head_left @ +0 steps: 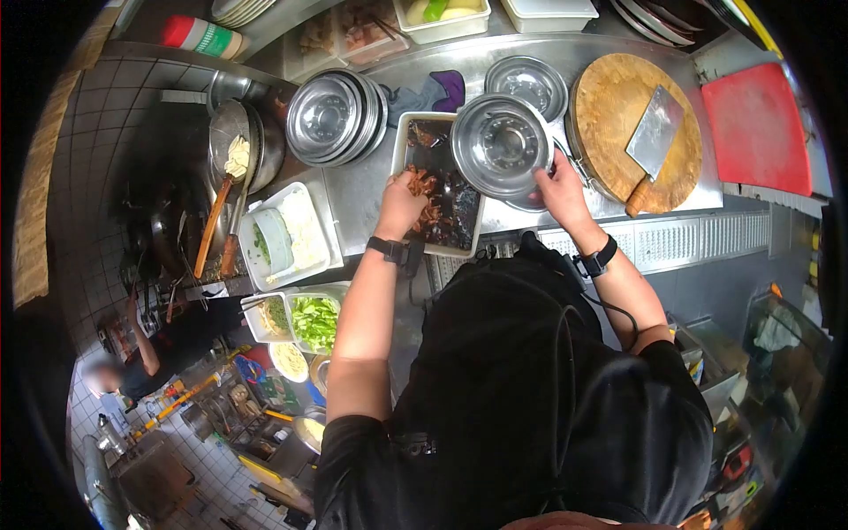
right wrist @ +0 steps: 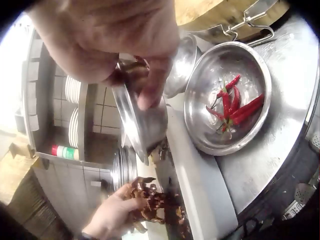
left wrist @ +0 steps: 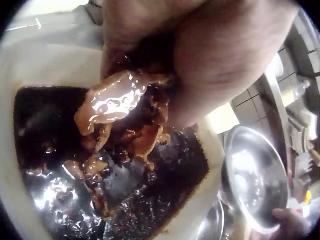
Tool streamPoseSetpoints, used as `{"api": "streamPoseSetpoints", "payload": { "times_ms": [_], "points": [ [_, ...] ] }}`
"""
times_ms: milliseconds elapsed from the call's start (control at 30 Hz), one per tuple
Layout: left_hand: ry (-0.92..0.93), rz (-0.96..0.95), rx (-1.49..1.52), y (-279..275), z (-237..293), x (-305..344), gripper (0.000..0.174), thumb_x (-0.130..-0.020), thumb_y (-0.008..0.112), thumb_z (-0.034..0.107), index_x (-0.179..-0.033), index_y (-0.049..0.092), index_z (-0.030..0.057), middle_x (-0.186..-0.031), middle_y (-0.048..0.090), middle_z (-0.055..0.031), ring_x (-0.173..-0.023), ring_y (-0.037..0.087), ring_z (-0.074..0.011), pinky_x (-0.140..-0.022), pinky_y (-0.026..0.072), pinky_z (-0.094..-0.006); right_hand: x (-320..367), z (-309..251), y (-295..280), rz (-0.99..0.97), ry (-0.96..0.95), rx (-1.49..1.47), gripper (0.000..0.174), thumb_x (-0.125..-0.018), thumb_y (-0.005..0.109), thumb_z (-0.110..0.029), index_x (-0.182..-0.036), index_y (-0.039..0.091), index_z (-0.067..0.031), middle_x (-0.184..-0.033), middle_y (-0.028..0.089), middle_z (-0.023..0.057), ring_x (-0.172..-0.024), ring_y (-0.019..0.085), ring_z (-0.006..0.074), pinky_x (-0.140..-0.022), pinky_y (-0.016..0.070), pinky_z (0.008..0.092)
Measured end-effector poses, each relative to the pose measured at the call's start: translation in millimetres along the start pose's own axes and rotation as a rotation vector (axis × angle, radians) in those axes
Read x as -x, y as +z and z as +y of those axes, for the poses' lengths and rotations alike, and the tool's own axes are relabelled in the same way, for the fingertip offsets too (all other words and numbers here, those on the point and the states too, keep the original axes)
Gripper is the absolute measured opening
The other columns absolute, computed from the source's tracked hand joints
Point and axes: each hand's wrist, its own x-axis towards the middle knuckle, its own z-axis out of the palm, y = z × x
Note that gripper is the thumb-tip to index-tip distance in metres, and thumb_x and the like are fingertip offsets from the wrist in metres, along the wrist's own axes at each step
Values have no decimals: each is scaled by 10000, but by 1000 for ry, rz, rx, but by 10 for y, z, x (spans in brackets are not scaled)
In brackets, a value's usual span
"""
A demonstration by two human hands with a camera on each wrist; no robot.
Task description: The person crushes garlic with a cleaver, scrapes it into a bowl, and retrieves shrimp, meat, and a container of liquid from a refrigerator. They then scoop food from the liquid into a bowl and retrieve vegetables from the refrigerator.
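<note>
My left hand (head_left: 402, 208) grips a clump of glossy, sauce-coated meat pieces (left wrist: 112, 100) over a white rectangular tub (head_left: 478, 231). Dark brown sauce and more pieces fill the tub below. Wet bits hang down under the fingers in the left wrist view. My right hand (head_left: 562, 192) pinches the rim of a steel bowl (head_left: 502, 141), its thumb on the inner side, and the bowl overlaps the tub's right edge in the head view. No food shows inside this bowl. Beside the tub, another steel bowl (right wrist: 198, 112) contains several red chillies (right wrist: 247, 110).
A round wooden chopping block (head_left: 609, 97) with a cleaver (head_left: 655, 132) on it stands at right, before a red board (head_left: 758, 128). Stacked steel bowls (head_left: 325, 117) and a grey-purple cloth (head_left: 428, 95) lie left of the tub. Another person (head_left: 168, 353) is at far left.
</note>
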Motion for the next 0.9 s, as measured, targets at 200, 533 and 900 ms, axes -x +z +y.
{"api": "streamPoseSetpoints", "payload": {
  "times_ms": [200,533,900],
  "points": [
    [66,55,-24,-362,461,83,430,-738,713,20,-1163,648,34,-1092,581,-173,-1022,612,-316,-916,503,-373,-32,-110,140,-9,-87,64,387,-942,587,-88,-1308,502,5,-876,679,97,-592,649,109,-525,537,268],
    [243,42,14,4,1103,-45,605,-787,805,204,-1332,573,81,-1294,516,-264,-1178,557,-398,-962,479,-378,-42,-73,420,-147,-204,179,371,-915,571,-51,-1274,521,30,-870,685,132,-671,654,151,-605,533,290],
    [-28,-146,-166,5,76,35,578,-780,789,161,-1306,589,31,-1308,576,-259,-1056,659,-328,-930,520,-376,-96,39,50,-119,135,-200,373,-924,518,18,-1296,498,37,-1025,658,103,-823,677,133,-649,583,258]
  ]
}}
